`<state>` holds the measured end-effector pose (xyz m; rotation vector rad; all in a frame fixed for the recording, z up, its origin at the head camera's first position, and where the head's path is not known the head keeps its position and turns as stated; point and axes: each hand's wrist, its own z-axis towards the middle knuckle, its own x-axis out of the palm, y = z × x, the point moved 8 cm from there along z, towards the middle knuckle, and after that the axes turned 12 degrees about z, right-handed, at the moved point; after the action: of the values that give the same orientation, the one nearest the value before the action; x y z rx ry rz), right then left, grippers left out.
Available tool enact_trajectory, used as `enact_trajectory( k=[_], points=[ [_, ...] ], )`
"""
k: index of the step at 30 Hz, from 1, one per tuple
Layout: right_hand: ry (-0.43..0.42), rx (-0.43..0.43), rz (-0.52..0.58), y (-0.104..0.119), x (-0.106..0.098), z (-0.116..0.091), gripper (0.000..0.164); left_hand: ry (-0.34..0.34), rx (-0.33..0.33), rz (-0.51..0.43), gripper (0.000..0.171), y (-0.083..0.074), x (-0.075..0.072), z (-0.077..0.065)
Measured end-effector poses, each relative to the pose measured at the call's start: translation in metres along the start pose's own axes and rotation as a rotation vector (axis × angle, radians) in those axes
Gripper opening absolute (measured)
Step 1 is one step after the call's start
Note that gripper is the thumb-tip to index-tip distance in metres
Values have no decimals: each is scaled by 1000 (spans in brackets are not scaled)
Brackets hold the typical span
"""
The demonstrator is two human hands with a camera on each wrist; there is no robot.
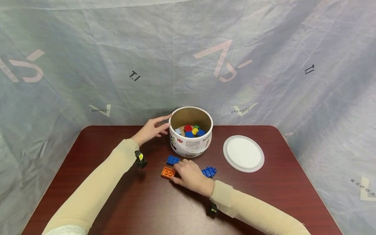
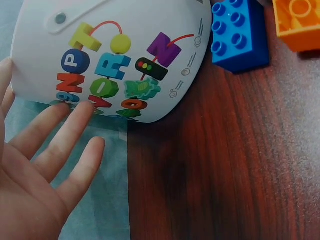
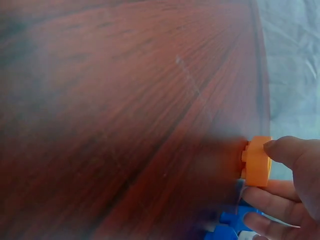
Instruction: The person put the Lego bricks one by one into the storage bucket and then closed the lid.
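A white bucket (image 1: 179, 147) with printed letters on its side stands upright near the back of the table. Several coloured building bricks lie inside it. My left hand (image 1: 149, 130) touches the bucket's left side near the rim, its fingers extended. In front of the bucket my right hand (image 1: 192, 176) pinches an orange building brick (image 3: 257, 162) between thumb and fingers; the brick's hollow underside faces up. Just behind the orange one sits a blue building brick (image 1: 172, 160), studs up. A blue piece (image 1: 209, 172) lies to the right of the right hand, partly covered by it.
A round white lid (image 1: 243, 154) lies flat on the dark red table (image 1: 141, 202), right of the bucket. Grey sheeting (image 1: 164, 58) hangs behind the table and along its sides. The bucket's thin handle (image 1: 202, 150) hangs down its front.
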<state>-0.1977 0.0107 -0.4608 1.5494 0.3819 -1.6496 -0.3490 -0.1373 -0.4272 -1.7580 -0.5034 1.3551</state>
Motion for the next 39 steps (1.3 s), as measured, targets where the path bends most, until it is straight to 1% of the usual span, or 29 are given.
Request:
enact_trajectory(
  k=[3, 7, 12, 16, 22, 24, 28, 31, 35, 39],
  points=[
    [-12, -14, 6, 1, -6, -4, 29, 3, -6, 1, 61, 0, 0, -1],
    [-46, -45, 9, 1, -20, -11, 27, 4, -15, 3, 61, -2, 1, -3],
    [-85, -72, 11, -1, -44, -17, 26, -6, -22, -4, 61, -2, 0, -4],
    [-112, -76, 14, -4, -64, -23, 27, -8, -22, 5, 64, -1, 2, -3],
    [-117, -70, 0, -4, -86, -29, 27, -3, -27, 13, 65, 0, 3, -4],
    [-117, -80, -22, -3, -91, -30, 28, -3, -28, 8, 65, 0, 3, -5],
    [-136, -109, -42, -2, -106, -30, 28, -7, -32, 5, 64, 0, 5, -6],
    [-172, -120, -30, -1, -122, -29, 28, -8, -38, 2, 64, 0, 7, -7],
    [-220, -109, -9, -6, -144, -24, 30, -15, -30, -1, 63, 0, 8, -8],
    [-255, -74, 23, -18, -163, -17, 28, -21, -19, 6, 62, -1, 7, -7]
  ],
)
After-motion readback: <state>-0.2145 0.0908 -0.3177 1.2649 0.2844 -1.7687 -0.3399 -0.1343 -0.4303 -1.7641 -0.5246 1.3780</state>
